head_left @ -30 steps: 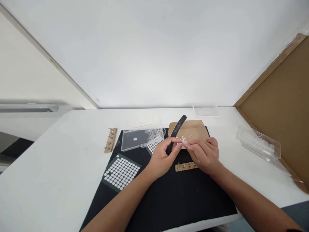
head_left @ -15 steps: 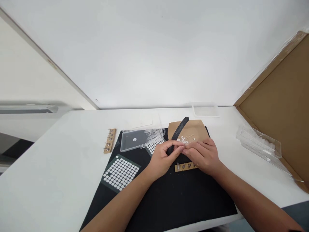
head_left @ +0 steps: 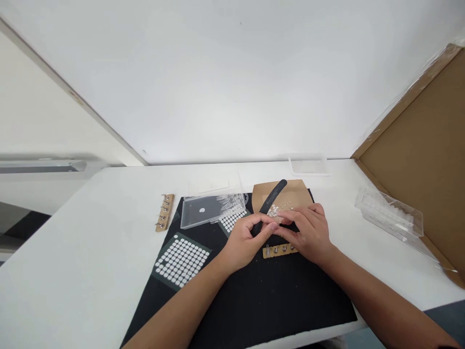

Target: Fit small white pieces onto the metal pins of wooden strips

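My left hand (head_left: 244,241) is closed around a curved black nail file (head_left: 274,197), which slants up and away. Its thumb and index finger also meet at the tips. Against those fingertips, my right hand (head_left: 307,232) is closed in a pinch; whatever small thing lies between the two hands is hidden. Just below the right hand, a wooden strip with metal clips (head_left: 279,250) lies on the black mat (head_left: 269,300), a clear nail tip standing at its left end. Behind the hands is a brown paper sheet (head_left: 300,190) bearing small white pieces (head_left: 273,210).
Left on the mat are a sheet of white dots (head_left: 182,261) and a clear box of nail tips (head_left: 199,220), partly over another dotted sheet (head_left: 231,220). A second clip strip (head_left: 164,213) lies farther left. Clear containers (head_left: 390,213) stand right, beside a cardboard panel (head_left: 417,160).
My right hand's fingers have lifted and bent, with the index finger now raised by the left fingertips. The nail file has tilted slightly to the right.
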Demonstrator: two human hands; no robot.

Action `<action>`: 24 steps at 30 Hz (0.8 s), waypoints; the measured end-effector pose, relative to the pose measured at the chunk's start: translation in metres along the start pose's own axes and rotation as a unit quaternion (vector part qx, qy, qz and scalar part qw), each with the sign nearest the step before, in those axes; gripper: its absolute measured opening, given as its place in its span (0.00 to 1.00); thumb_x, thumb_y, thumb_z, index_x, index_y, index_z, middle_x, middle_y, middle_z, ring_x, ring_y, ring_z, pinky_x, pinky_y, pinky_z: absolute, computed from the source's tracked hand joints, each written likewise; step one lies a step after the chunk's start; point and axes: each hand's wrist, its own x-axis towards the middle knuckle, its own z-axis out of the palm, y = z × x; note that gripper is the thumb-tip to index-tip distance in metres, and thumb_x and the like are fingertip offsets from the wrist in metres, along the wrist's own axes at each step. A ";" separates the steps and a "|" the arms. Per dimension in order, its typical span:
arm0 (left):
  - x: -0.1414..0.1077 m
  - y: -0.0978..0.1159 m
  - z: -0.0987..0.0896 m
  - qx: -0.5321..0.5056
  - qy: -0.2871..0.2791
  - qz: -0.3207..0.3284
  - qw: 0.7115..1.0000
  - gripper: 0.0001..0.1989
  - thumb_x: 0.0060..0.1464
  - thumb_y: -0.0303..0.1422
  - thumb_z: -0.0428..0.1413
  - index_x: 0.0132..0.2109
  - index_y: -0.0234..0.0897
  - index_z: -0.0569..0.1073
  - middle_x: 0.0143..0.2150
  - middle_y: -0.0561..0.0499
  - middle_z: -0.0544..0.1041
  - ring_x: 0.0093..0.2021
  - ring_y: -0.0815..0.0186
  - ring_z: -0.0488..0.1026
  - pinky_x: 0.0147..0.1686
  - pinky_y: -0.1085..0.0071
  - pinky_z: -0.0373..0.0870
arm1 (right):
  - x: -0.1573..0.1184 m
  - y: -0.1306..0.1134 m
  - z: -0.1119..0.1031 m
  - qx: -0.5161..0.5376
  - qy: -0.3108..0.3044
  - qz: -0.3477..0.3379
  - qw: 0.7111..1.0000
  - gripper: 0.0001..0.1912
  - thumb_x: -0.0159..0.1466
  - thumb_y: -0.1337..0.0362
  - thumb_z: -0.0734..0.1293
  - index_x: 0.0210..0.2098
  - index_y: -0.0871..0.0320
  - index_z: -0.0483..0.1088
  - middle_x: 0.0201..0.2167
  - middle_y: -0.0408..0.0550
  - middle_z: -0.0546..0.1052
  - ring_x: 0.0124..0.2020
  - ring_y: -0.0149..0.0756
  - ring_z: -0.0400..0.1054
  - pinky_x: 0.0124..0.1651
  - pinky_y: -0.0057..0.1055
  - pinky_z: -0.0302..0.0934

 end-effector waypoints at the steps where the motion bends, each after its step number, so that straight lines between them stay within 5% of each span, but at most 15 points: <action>1: 0.000 0.000 0.000 0.003 -0.001 -0.001 1.000 0.13 0.66 0.41 0.61 0.40 0.37 0.83 0.39 0.49 0.86 0.40 0.62 0.81 0.44 0.69 0.76 | 0.001 0.000 0.000 0.001 -0.001 -0.002 1.000 0.11 0.71 0.59 0.76 0.50 0.51 0.73 0.34 0.40 0.85 0.33 0.34 0.80 0.43 0.37 0.58; 24: 0.001 -0.001 -0.005 0.055 -0.016 0.033 0.998 0.13 0.67 0.41 0.58 0.39 0.38 0.82 0.36 0.49 0.84 0.37 0.63 0.80 0.40 0.69 0.75 | 0.002 -0.001 -0.012 0.052 -0.029 0.001 0.998 0.13 0.69 0.52 0.77 0.45 0.52 0.79 0.31 0.41 0.80 0.33 0.32 0.75 0.43 0.37 0.52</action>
